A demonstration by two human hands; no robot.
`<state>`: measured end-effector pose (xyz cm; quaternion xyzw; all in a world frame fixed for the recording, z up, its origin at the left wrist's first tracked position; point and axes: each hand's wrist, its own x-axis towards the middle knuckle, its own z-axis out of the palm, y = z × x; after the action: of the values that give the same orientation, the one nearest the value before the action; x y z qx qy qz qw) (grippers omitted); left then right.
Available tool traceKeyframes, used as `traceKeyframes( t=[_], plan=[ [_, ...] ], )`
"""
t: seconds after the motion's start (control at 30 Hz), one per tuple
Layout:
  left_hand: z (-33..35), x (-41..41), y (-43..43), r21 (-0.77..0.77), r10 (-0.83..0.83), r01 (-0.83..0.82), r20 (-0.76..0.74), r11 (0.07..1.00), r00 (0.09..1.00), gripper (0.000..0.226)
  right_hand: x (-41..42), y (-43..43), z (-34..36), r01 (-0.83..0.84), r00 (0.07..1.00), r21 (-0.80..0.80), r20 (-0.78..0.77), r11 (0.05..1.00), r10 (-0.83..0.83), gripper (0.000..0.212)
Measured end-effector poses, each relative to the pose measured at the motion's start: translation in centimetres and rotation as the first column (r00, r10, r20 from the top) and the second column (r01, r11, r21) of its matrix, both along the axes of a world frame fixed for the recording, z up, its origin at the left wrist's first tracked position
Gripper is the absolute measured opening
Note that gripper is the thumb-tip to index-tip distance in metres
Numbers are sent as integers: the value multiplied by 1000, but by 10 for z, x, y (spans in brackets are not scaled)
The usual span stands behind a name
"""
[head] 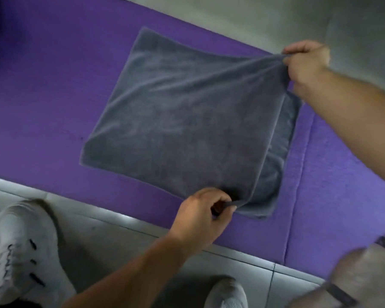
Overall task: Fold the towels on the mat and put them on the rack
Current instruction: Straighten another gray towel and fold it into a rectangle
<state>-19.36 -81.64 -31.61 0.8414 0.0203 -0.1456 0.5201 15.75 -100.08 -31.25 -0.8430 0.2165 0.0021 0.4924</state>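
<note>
the grey towel [182, 121] lies part-folded on the purple mat [42, 85]. the left hand [200, 216] pinches its near corner and the right hand [307, 65] its far corner, each grip closed on cloth. it looks soft, light and limp (it sags between them), so the corners seem the best hold.

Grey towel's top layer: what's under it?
A lower layer of the same towel shows as a strip along its right edge, on the purple mat. The left hand and right hand pinch the towel's corners. The rest underneath is covered.
</note>
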Motion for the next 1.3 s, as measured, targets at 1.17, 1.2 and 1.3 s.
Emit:
traceKeyframes(
  t=[1.17, 1.2, 1.3],
  plan=[
    [-31, 57, 13, 327, 324, -311, 14, 892, 946, 9, -87, 4, -58, -537, 786, -636, -139, 555, 602, 38],
    [-33, 65, 44, 408, 422, -400, 38, 821, 906, 9, -88, 27, -61, -612, 710, -580, -103, 538, 697, 39],
    [-29, 74, 126, 597, 606, -481, -11, 642, 795, 20, -85, 106, -63, -757, 553, -411, 9, 507, 833, 25]
  ],
)
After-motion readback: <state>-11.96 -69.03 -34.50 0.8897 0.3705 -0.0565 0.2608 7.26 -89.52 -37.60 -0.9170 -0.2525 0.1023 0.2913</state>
